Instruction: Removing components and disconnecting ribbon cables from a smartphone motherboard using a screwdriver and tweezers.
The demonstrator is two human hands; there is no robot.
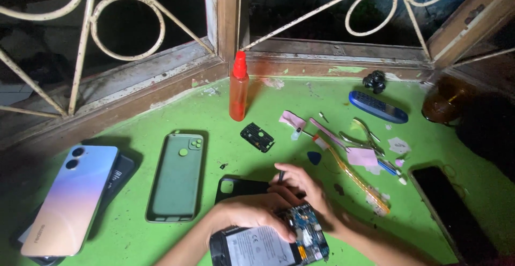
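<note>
At nine o'clock lies a pastel phone (70,199), then a green case (177,177). The opened phone (268,242) sits at six o'clock, its long axis running nine to three. The left hand (249,215) presses flat on its upper edge, while the right hand (300,188), nearer the circuit board (308,228), pinches a thin dark tool (280,176) over it.

Counter (300,99) bright green; bottle (238,91) orange, red cap; phone case (177,177) grey-green; phone back (72,196) blue-to-peach gradient.
</note>
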